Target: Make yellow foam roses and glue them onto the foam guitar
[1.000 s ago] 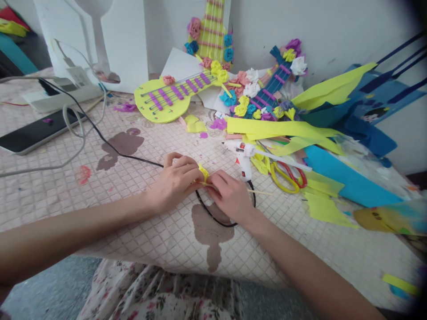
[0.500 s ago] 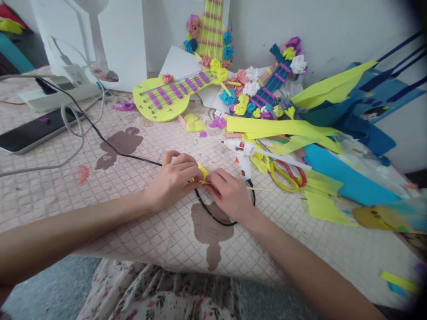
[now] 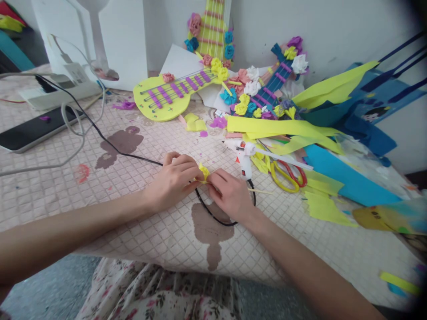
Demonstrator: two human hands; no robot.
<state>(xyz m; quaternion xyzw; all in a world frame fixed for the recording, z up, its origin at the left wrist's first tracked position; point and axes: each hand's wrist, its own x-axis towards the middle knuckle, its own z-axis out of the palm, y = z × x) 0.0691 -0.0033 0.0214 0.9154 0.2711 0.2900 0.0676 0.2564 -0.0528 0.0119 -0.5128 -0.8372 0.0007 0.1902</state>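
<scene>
Left hand [image 3: 182, 175] and right hand [image 3: 231, 193] pinch a seemingly unfinished yellow flower [image 3: 204, 170] in their fingers; a guitar [image 3: 173, 95] toward the table's [image 3: 150, 231] back edge looks complete.

held paper [image 3: 204, 171]: yellow | stick [image 3: 262, 191]: pale yellow | glue gun [image 3: 246, 163]: white | tablecloth [image 3: 150, 244]: pale, grid-patterned

Extends a bare left forearm [image 3: 83, 226] from the left edge and a bare right forearm [image 3: 300, 258] from the bottom right, bringing left hand [image 3: 176, 180] and right hand [image 3: 230, 193] near each other at centre, with backs upward, fingers curled, and fingertips pinched inward, partly hidden.
</scene>
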